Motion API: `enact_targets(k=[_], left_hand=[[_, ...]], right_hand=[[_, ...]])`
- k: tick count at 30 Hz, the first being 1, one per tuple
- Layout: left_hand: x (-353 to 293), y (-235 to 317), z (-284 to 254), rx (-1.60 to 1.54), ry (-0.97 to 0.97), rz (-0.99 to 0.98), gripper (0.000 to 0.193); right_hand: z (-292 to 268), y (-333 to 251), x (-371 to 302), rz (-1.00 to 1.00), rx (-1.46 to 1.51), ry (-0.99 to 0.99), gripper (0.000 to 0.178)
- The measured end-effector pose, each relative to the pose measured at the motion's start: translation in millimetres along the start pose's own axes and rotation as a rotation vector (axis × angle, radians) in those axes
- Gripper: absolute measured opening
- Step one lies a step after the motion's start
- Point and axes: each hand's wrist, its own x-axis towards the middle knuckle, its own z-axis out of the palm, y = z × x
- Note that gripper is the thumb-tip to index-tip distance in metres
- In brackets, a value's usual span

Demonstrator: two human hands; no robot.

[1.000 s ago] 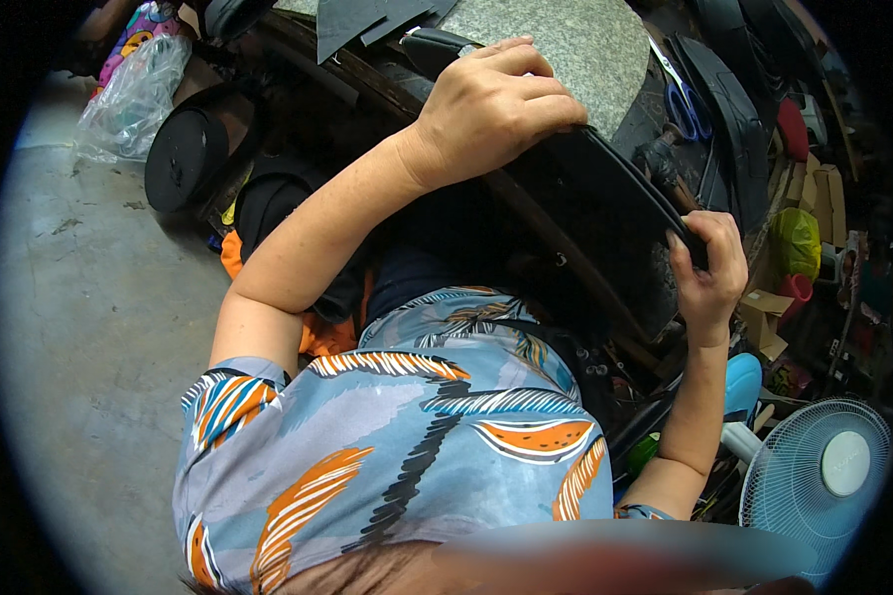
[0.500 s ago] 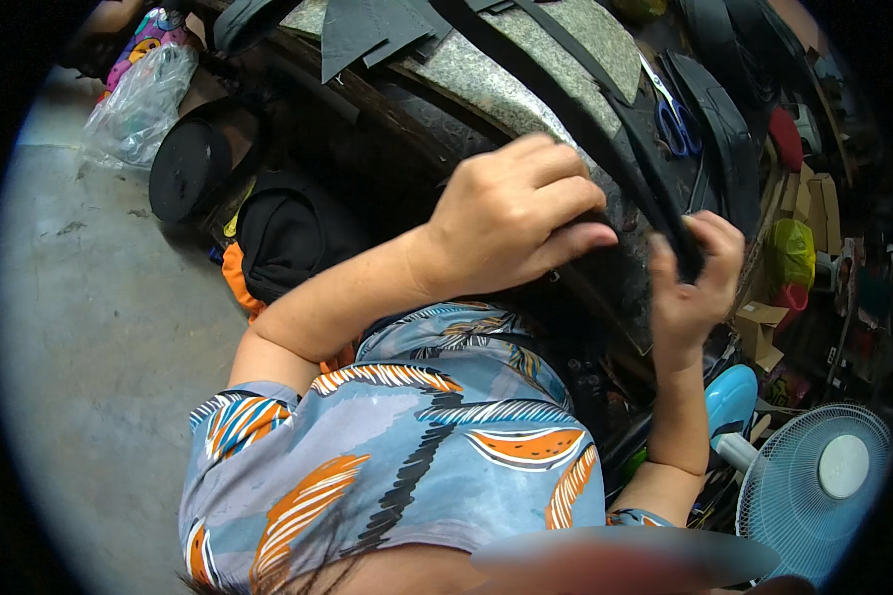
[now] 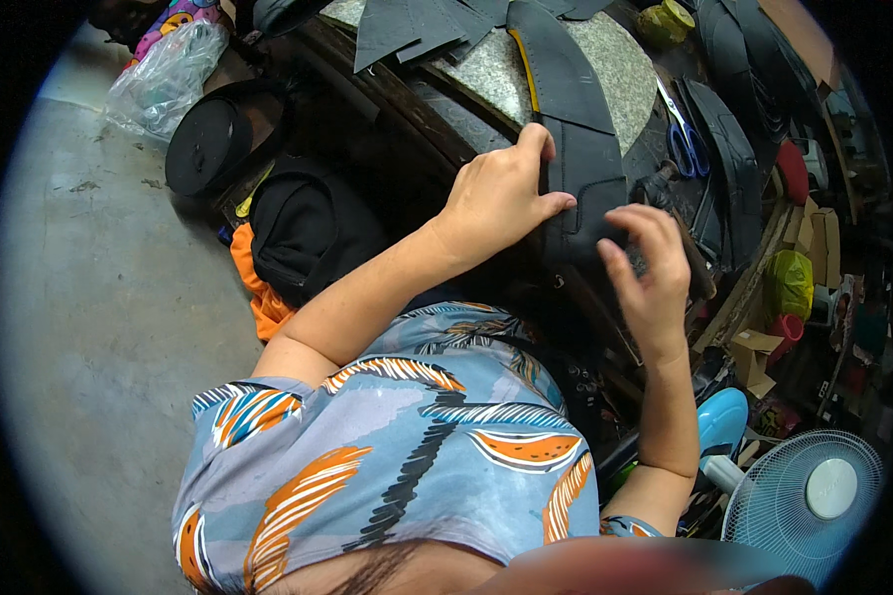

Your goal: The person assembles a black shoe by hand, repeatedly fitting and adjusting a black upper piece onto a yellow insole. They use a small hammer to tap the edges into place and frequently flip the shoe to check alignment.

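A long, black, leather-like stitched panel (image 3: 577, 149) lies flat side up across the table edge, with a yellow strip along part of its left edge. My left hand (image 3: 501, 198) grips the panel's left side, its thumb along the edge. By the panel's near right corner is my right hand (image 3: 653, 263), slightly blurred, fingers and thumb apart and nothing between them. I cannot tell whether its fingertips touch the panel.
Flat black cut pieces (image 3: 422, 30) lie on the speckled stone slab (image 3: 620, 59). Scissors with blue handles (image 3: 687, 149) rest to the right, beside stacked black panels (image 3: 729, 149). A fan (image 3: 804, 506) stands near right; a black bag (image 3: 303, 233) is at left.
The panel has turned from edge-on to flat and now lies lower across the slab. My right hand has let go of it and moved left; my left hand has taken hold of its side.
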Motion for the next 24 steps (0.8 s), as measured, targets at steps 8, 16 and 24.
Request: enact_targets(k=[8,16,24], left_hand=[[1.3,4.0,7.3,-1.05,0.057,-0.247,0.07],[27.0,21.2,-50.8,0.204,0.305,0.627,0.047],[56.0,3.5,-30.5,0.538,-0.403,0.307,0.033]], right_hand=[[4.1,4.4,-0.4,0.166,0.16,-0.095,0.04],[-31.8,22.5,-3.5,0.117,-0.051,-0.066,0.036],[-32.5,87.6,-26.7,0.354,-0.634,-0.117,0.042]])
